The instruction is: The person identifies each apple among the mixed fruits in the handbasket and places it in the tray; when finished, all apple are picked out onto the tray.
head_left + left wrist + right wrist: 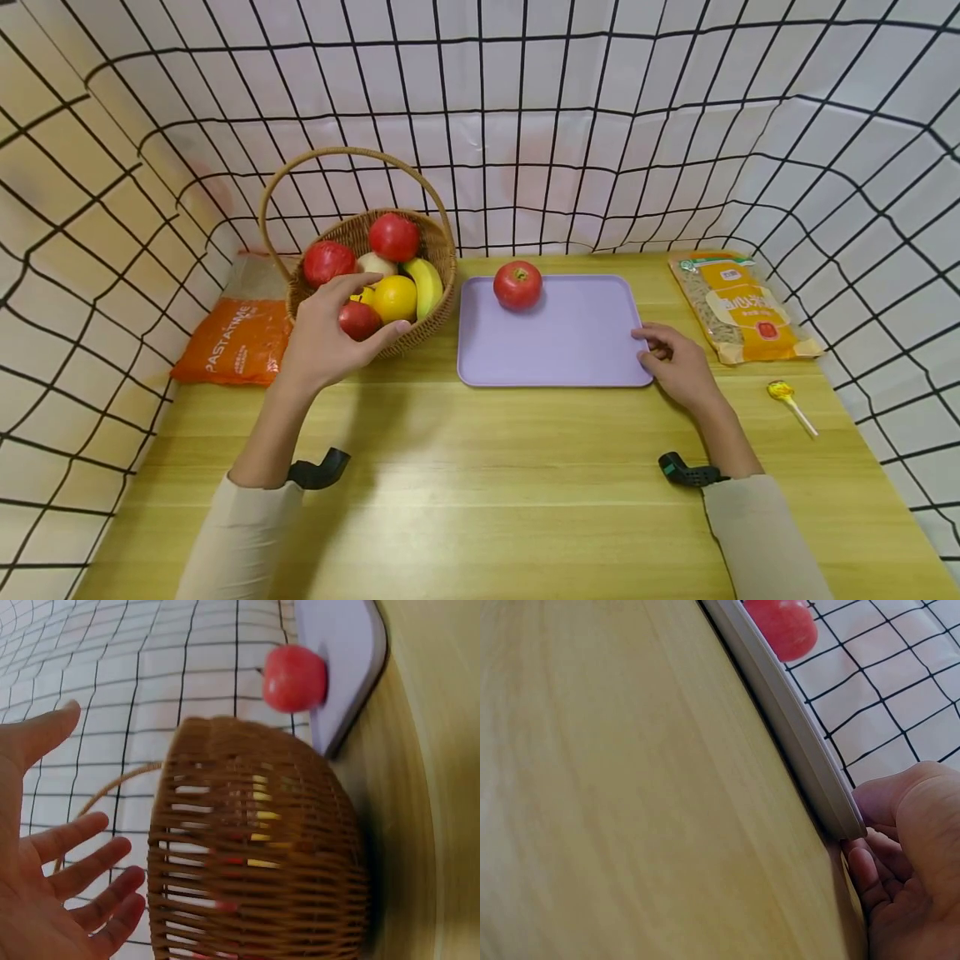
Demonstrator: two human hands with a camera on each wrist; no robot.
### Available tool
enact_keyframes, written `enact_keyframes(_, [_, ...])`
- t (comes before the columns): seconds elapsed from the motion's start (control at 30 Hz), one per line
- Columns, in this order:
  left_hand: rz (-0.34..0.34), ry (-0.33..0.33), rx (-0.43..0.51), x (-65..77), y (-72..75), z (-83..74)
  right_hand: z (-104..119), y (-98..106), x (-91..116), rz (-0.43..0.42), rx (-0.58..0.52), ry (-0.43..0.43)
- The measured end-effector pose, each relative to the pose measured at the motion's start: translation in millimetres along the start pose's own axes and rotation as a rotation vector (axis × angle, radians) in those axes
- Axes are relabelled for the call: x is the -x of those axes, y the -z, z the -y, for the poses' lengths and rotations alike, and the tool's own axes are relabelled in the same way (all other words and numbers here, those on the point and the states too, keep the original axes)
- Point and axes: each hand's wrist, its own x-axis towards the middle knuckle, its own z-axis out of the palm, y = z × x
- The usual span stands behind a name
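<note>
My left hand hovers at the front of a wicker basket, thumb and fingers spread, holding nothing. Inside the basket lie a banana, an orange and several red fruits; part of the fruit is hidden behind the hand. In the left wrist view the spread fingers are apart from the basket's woven side. My right hand pinches the right edge of a lilac tray, thumb at the rim in the right wrist view. A red apple rests on the tray's back left part.
An orange pasta bag lies left of the basket. At the right are a yellow-orange food packet and a lollipop. White, black-gridded cloth surrounds the wooden table at the back and sides.
</note>
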Motion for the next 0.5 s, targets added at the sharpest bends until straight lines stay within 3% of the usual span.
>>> enact_keyframes(0.3, [0.104, 0.132, -0.119, -3.7, 12.2, 10.9, 0, 0, 0, 0.004, -0.004, -0.011])
enact_keyframes(0.5, [0.169, 0.148, -0.176, -9.2, 16.8, 20.1, -1, 0, 0, 0.008, 0.002, -0.020])
